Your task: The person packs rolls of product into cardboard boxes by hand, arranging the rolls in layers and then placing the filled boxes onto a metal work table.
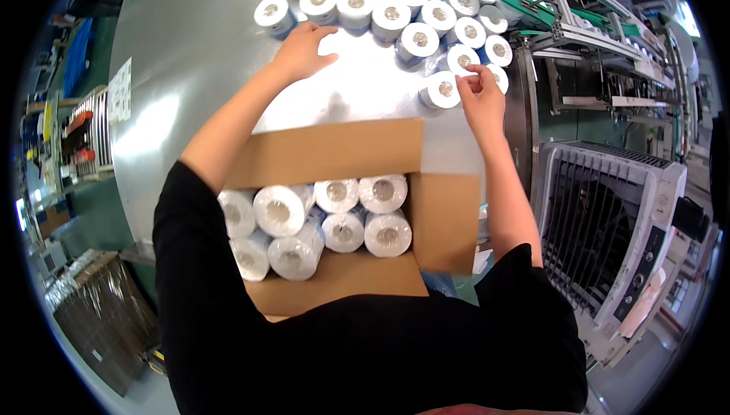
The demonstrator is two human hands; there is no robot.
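Note:
An open cardboard box [334, 149] rests at the near edge of a shiny metal table [190, 57], with several white paper rolls [327, 221] lying inside it. Many more white rolls [418, 12] stand on end across the far part of the table. My left hand [303, 48] hovers with spread fingers over the bare tabletop, just short of a roll [272, 13] at the left end of the group. My right hand [480, 94] pinches the top edge of a roll [441, 89] standing closest to the box.
To the right stand a white air cooler with a slatted grille [608, 225] and a conveyor frame with green and metal rails [578, 27]. A rack of tools [84, 133] sits left of the table. Flattened brown cartons [99, 316] lie on the floor at lower left.

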